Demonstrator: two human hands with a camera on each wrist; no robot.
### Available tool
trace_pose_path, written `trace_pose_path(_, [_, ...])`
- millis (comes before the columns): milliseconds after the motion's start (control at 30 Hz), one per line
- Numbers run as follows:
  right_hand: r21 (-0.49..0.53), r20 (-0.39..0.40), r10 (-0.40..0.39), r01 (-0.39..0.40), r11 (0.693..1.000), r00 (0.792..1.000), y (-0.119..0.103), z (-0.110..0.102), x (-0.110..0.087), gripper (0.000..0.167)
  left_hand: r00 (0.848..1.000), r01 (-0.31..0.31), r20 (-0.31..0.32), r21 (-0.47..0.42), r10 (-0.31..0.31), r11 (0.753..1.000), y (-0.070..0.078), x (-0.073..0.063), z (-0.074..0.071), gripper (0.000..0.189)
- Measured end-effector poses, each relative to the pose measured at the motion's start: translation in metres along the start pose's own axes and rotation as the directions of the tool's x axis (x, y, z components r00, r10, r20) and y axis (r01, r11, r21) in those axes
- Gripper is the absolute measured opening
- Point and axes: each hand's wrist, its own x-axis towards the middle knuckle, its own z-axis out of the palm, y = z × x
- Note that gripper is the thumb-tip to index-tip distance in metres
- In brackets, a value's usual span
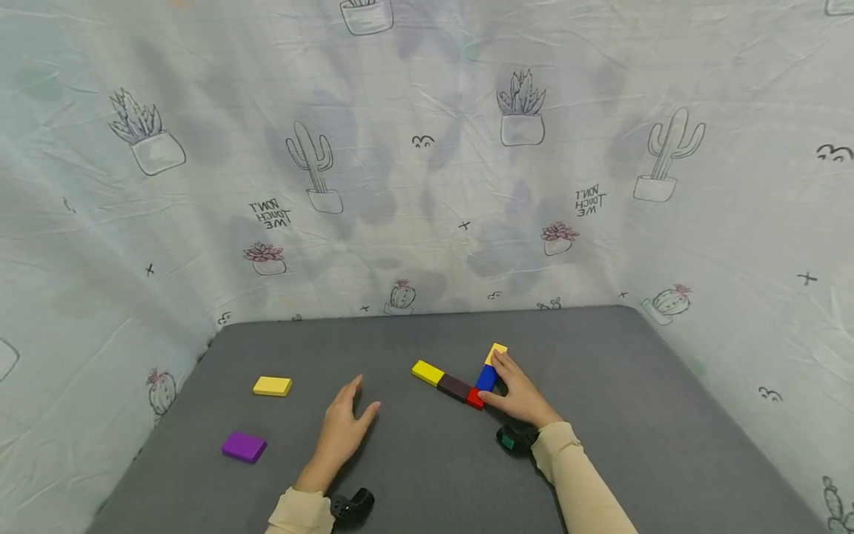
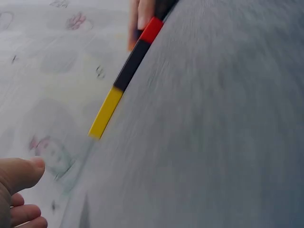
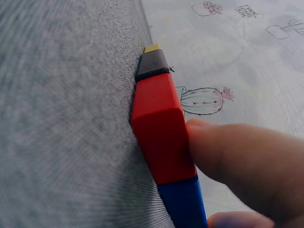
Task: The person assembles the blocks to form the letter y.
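Observation:
My right hand (image 1: 519, 393) rests over a V of flat rectangular blocks. Its thumb touches the red block (image 3: 159, 99) at the corner, and its fingers reach over the blue block (image 1: 486, 378) to the pale yellow block (image 1: 496, 351) at the far end. A fingertip shows beside the blue block in the right wrist view. From the red corner the other arm runs left: a dark brown block (image 1: 454, 387), then a bright yellow block (image 1: 427, 372). My left hand (image 1: 343, 426) hovers apart to the left, fingers extended, thumb spread, holding nothing.
Another pale yellow block (image 1: 272, 386) lies at the left of the grey table (image 1: 414, 475). Nearer the front-left edge is a purple block (image 1: 244, 447). A cloth (image 1: 427, 185) printed with cacti hangs behind the table and along both sides.

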Motion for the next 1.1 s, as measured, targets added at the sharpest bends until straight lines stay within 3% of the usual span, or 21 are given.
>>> trace_pose_path(200, [0.0, -0.003, 0.006, -0.006, 1.0, 1.0, 0.002, 0.002, 0.0, 0.087, 0.997, 0.004, -0.08, 0.097, 0.003, 0.995, -0.021, -0.016, -0.043, 0.063])
trace_pose_path(367, [0.004, 0.001, 0.002, -0.002, 1.0, 1.0, 0.003, 0.002, 0.0, 0.087, 0.978, 0.031, -0.207, 0.16, 0.003, 0.987, -0.042, -0.031, -0.075, 0.065])
trace_pose_path(467, [0.002, 0.002, 0.003, -0.003, 1.0, 1.0, 0.003, 0.002, 0.0, 0.087, 0.959, 0.08, -0.281, 0.149, -0.035, 0.986, -0.054, -0.039, -0.09, 0.068])
trace_pose_path(600, [0.006, 0.001, 0.005, -0.005, 1.0, 1.0, 0.001, 0.002, -0.001, 0.087, 0.941, 0.171, -0.314, 0.133, -0.122, 0.976, -0.068, -0.048, -0.109, 0.072])
trace_pose_path(733, [-0.001, 0.013, 0.007, -0.007, 1.0, 1.0, 0.0, 0.002, -0.002, 0.087, 0.939, 0.271, -0.261, 0.166, -0.223, 0.948, -0.082, -0.056, -0.124, 0.078])
trace_pose_path(900, [0.002, 0.011, 0.012, -0.012, 1.0, 1.0, 0.0, 0.002, -0.002, 0.086, 0.928, 0.372, -0.103, 0.204, -0.358, 0.905, -0.096, -0.06, -0.133, 0.09])
trace_pose_path(1000, [0.005, 0.007, 0.011, -0.011, 1.0, 1.0, -0.001, 0.001, -0.001, 0.086, 0.916, 0.396, -0.024, 0.208, -0.4, 0.894, -0.099, -0.059, -0.136, 0.095])
trace_pose_path(1100, [-0.001, 0.005, 0.007, -0.007, 1.0, 1.0, -0.002, 0.0, 0.0, 0.086, 0.912, 0.4, 0.007, 0.209, -0.41, 0.893, -0.1, -0.059, -0.137, 0.096])
